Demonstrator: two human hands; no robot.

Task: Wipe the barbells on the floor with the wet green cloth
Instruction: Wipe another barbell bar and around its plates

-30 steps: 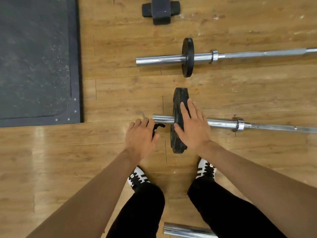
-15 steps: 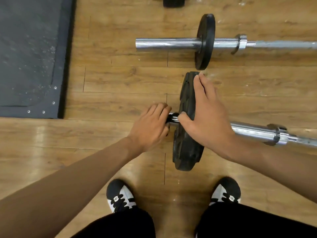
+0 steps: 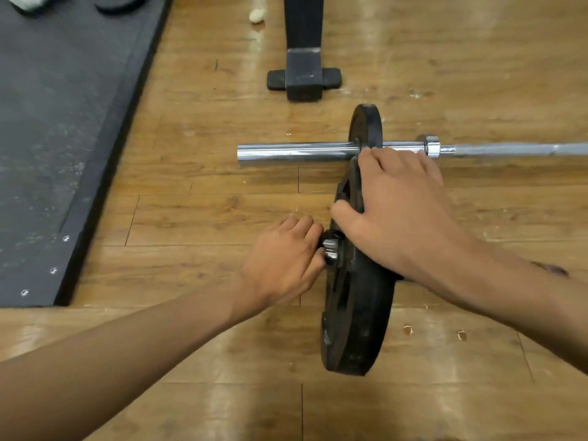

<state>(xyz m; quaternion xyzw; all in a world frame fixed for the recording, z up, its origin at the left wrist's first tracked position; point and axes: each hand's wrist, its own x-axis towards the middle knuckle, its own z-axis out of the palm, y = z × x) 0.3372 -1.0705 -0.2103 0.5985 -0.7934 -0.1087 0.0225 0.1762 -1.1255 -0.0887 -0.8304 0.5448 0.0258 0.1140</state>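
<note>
The left hand is curled into a closed grip round the near bar's end, just left of the big plate; a short stub of chrome collar shows between the knuckles and the plate. What else, if anything, lies inside that fist cannot be told. The right hand lies spread over the top of the plate, fingers flat across the rim and thumb hooked over the left face, palm pressing on it rather than wrapped shut. The two hands sit close, almost touching at thumb and knuckles.

Far left, a dark rubber mat covers the floor, dusted with pale specks, with small screws along its near edge. The wooden floor fills the rest, with a few pale chips on it.

At top centre a black stand foot rests on the floor, a small pale lump beside it.

The plate stands upright on its edge on the near barbell, whose shaft is hidden under the right forearm. Beyond it lies the far barbell, its chrome sleeve pointing left, carrying a smaller black plate also on edge, then a collar, then the thinner shaft running off to the right. The right fingertips reach the far bar's sleeve.

No green cloth is visible.
</note>
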